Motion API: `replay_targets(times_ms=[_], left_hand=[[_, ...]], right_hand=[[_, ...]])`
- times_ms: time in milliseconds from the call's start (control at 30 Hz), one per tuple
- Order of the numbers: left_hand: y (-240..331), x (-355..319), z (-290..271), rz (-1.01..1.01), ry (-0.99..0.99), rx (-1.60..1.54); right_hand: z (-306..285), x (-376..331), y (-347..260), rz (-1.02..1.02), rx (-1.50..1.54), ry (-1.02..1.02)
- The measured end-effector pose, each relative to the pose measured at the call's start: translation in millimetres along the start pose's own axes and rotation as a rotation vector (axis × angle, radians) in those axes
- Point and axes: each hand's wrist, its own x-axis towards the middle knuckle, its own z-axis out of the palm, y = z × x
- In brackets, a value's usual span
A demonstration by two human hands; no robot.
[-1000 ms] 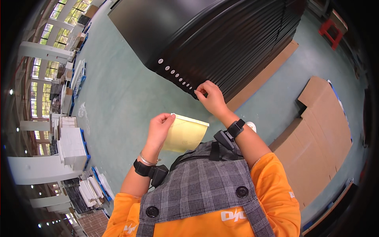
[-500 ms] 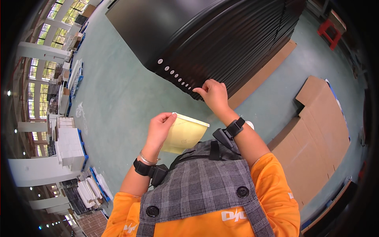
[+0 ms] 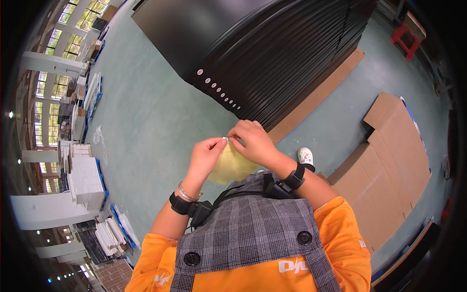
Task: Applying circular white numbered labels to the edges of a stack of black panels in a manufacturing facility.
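My left hand (image 3: pixel 206 155) holds a yellow backing sheet (image 3: pixel 232 166) in front of my chest, its fingertips pinching the sheet's top edge. My right hand (image 3: pixel 253 141) meets it there, thumb and finger closed on a small white round sticker (image 3: pixel 225 139) at that edge. Ahead stands a tall stack of black panels (image 3: pixel 272 53). A row of several white round stickers (image 3: pixel 217 88) runs down the stack's near corner. Both wrists wear black bands.
The stack rests on a strip of brown cardboard (image 3: pixel 321 95) on the green floor (image 3: pixel 146 121). Flattened cardboard sheets (image 3: pixel 389 165) lie to the right. A white shoe (image 3: pixel 305 155) shows below my hands. White stacked goods (image 3: pixel 85 180) sit far left, a red stool (image 3: pixel 407 34) at top right.
My right hand has come back from the corner of the black stack to the yellow sheet in my left hand, and now pinches at its top edge.
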Motion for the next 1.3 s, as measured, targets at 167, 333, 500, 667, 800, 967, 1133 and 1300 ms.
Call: replay_targets(times_ms=[167, 333, 500, 667, 800, 967, 1133, 1300], left_hand=[[-2.2, -1.9, 0.7, 0.017, -0.029, 0.031], [-8.9, 0.3, -1.0, 0.003, -0.054, 0.033], [-14.7, 3.6, 0.5, -0.113, -0.068, -0.124], [-25.5, 8.7, -9.4, -0.123, 0.023, -0.086], [-25.8, 6.6, -16.1, -0.106, 0.081, -0.005], [-25.1, 6.1, -22.0, -0.104, 0.087, 0.003], [-26.8, 7.9, -28.5, -0.109, 0.086, 0.018], [-26.8, 10.4, -29.4, -0.101, 0.092, 0.038]], right_hand=[[-1.7, -2.7, -2.4, -0.067, -0.101, 0.003], [2.2, -5.8, 0.7, -0.184, -0.223, 0.061], [9.9, -11.0, 6.7, -0.272, -0.277, 0.043], [12.8, -8.1, 34.8, 0.139, 0.123, 0.149], [9.4, 6.6, 63.5, 0.288, 0.158, 0.202], [11.5, 16.3, 84.3, 0.195, 0.073, 0.192], [15.0, 18.9, 88.5, 0.19, 0.069, 0.181], [18.2, 19.4, 89.2, 0.234, 0.092, 0.192]])
